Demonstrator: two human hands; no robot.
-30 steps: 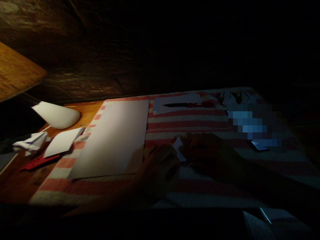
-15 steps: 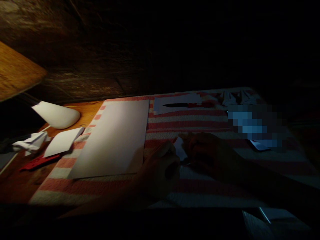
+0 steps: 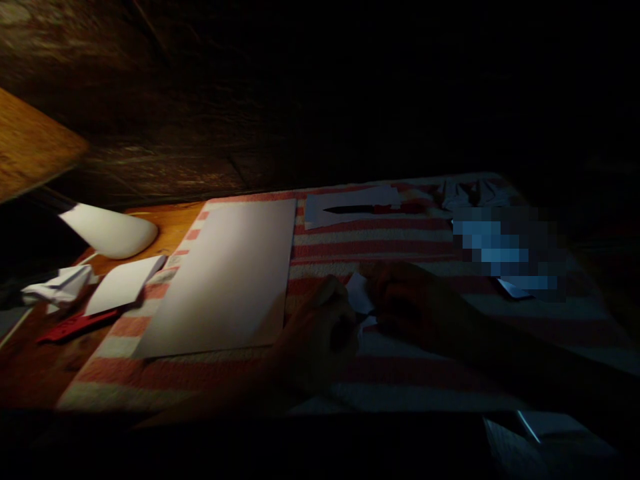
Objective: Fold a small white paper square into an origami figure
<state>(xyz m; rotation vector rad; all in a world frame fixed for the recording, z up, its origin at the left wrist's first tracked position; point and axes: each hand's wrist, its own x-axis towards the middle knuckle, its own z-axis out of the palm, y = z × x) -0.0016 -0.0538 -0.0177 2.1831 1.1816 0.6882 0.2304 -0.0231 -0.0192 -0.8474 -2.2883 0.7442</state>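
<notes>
Gripping small white paper (image 3: 358, 293) between curled left hand (image 3: 325, 327) and right hand (image 3: 415, 297), inward of the front edge of striped towel (image 3: 425, 388), near its middle; cannot tell exact fingertip contact in shadow. Could tear or crease it askew if pulling unevenly in such dim light. Could also rumple large sheet (image 3: 225, 277) by towel's left edge if letting left hand stray.

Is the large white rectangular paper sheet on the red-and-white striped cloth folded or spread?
Spread: the large white paper sheet lies flat on the red-and-white striped cloth, and no fold line shows.
</notes>
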